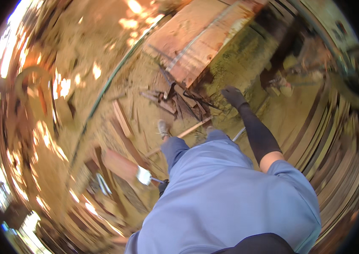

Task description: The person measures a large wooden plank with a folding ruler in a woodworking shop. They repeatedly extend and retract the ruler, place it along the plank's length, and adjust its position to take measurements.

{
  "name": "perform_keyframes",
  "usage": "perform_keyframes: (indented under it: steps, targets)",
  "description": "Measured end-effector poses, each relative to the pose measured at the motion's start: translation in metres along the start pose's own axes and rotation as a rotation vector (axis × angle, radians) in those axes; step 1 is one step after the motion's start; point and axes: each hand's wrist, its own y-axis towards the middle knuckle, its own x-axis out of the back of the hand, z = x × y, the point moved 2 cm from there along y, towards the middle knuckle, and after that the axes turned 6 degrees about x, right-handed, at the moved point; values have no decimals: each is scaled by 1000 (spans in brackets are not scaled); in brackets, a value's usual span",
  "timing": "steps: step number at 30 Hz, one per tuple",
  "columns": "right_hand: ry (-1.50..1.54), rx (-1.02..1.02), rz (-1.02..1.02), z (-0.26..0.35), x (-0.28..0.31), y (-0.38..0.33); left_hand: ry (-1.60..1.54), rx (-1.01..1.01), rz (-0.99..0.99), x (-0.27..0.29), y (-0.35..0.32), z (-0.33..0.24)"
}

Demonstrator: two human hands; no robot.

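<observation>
My left hand [163, 186], in a dark glove and partly hidden by my shirt, is closed on the thin handle of a tool with a white head [144, 175]. Blur hides the tool's exact kind. My right hand [233, 96], gloved and dark-sleeved, reaches forward beside a large squared timber [207, 36] with a dusty greenish side. Its fingers look loosely extended, and nothing shows in them. Scraps of wood [183, 99] lie heaped between that timber and my feet.
A green hose or cable [99, 99] curves along the dirt ground on the left. Boards [122, 118] and a thin wooden strip [194, 127] lie near my feet. Long planks [332, 139] are stacked at right, with machinery [340, 29] at the far right.
</observation>
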Motion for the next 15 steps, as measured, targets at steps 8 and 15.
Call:
perform_keyframes:
  steps: [8, 15]
  targets:
    - [165, -788, -499, -83, -93, -230, 744, -244, 158, 28, 135, -411]
    - [182, -888, -618, -21, -298, -324, 1261, -479, 497, -188, 110, -575]
